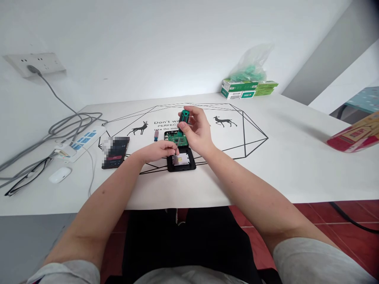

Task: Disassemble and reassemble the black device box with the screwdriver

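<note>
My right hand [197, 128] is wrapped round a green and black screwdriver [184, 116], held upright over an opened black device. The device's far half holds a green circuit board [178, 140]. Its near half is a black casing [192, 163] with a silvery plate and a small yellowish square. My left hand [162, 150] has its fingers pinched together at the seam between the two halves, near the screwdriver's tip; whether they grip anything is too small to tell. Just left of the board lies a small screwdriver [156, 136] with a clear handle.
Left on the table are a phone [120, 152], a white mouse [60, 174], a power strip [85, 140], grey cables and glasses [28, 177]. Green boxes [241, 87] under a plastic bag stand by the wall. A red and yellow package [353, 134] is at the right.
</note>
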`<state>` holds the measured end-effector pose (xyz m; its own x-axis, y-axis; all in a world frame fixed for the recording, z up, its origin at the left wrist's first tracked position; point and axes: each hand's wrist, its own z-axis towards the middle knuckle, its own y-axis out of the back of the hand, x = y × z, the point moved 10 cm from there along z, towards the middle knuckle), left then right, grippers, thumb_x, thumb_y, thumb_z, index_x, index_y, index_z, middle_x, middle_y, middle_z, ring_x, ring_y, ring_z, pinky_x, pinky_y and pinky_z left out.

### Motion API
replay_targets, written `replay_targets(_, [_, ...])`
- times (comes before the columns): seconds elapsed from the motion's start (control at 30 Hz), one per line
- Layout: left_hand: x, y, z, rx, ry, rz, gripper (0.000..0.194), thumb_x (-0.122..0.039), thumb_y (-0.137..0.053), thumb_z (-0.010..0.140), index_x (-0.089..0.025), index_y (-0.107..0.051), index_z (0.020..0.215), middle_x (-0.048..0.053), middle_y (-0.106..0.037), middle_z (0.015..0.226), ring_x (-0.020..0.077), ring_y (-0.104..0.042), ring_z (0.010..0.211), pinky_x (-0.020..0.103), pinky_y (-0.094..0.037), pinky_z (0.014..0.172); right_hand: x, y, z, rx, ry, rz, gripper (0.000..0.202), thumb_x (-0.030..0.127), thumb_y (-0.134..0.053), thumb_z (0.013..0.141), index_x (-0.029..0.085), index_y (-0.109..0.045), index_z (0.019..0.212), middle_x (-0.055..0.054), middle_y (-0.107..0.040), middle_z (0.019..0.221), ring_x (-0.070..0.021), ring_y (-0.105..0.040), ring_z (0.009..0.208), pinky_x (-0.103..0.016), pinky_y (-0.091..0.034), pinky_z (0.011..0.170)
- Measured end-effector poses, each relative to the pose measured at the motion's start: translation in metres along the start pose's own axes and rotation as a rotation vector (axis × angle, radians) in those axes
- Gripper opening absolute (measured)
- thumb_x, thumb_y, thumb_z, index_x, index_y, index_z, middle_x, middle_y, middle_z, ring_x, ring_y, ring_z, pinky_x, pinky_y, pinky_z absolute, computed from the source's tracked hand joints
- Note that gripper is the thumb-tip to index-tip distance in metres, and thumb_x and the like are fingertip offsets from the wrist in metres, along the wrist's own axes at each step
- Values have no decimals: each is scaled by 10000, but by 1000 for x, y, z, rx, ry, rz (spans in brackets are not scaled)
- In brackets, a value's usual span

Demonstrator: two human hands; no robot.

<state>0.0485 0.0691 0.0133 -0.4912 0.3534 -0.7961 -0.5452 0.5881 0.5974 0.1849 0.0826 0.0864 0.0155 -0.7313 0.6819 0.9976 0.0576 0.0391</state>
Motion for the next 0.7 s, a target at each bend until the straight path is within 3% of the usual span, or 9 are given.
replay_targets(0.1, [-1, 13, -1, -108, -28, 4, 283, -464, -615, 1013, -231, -759, 1086, 72, -778, 1192, 274, -687, 1149, 430, -543, 1040, 10, -1, -2, 36, 21, -25, 558, 699, -686, 993, 323, -576, 1391, -106, -677, 1249, -295, -699, 1158, -474, -675, 854])
replay_targets(0.2, [7, 36, -3, -296, -3, 84, 282, -420, -587, 1025, -231, -762, 1140, 76, -762, 1171, 269, -690, 1094, 424, -564, 991, 17, 0, -3, 57, 63, -98, 461, 627, -670, 1017, 312, -603, 1346, -99, -691, 1202, -272, -696, 1032, -459, -654, 795])
replay_targets(0.27, [13, 50, -6, -433, 9, 220, 262, -366, -576, 1016, -220, -758, 1134, 94, -739, 1199, 274, -679, 1086, 436, -561, 1000, 16, 2, -4, 43, 74, -148, 403, 573, -676, 1014, 304, -612, 1308, -87, -696, 1153, -251, -680, 956, -438, -634, 755])
replay_targets(0.33, [16, 55, -5, -488, 3, 414, 281, -348, -566, 1019, -203, -752, 1172, 122, -711, 1259, 301, -653, 1165, 478, -530, 1086, 12, 4, -3, 18, 79, -183, 364, 517, -693, 995, 296, -612, 1272, -73, -697, 1117, -234, -666, 912, -418, -618, 729])
replay_targets(0.47, [30, 41, 3, -359, 21, 661, 449, -477, -556, 1066, -202, -701, 1391, 161, -629, 1491, 382, -483, 1450, 582, -378, 1255, 6, 6, -4, -5, 90, -212, 332, 455, -701, 966, 290, -604, 1238, -62, -695, 1108, -220, -661, 889, -399, -604, 705])
replay_targets(0.7, [44, 30, 1, -193, 114, 677, 828, -751, -578, 1016, -206, -540, 1638, 189, -416, 1757, 450, -259, 1646, 637, -249, 1327, 6, 4, -7, 2, 121, -236, 309, 406, -690, 951, 280, -600, 1220, -70, -710, 1138, -220, -666, 901, -392, -575, 692])
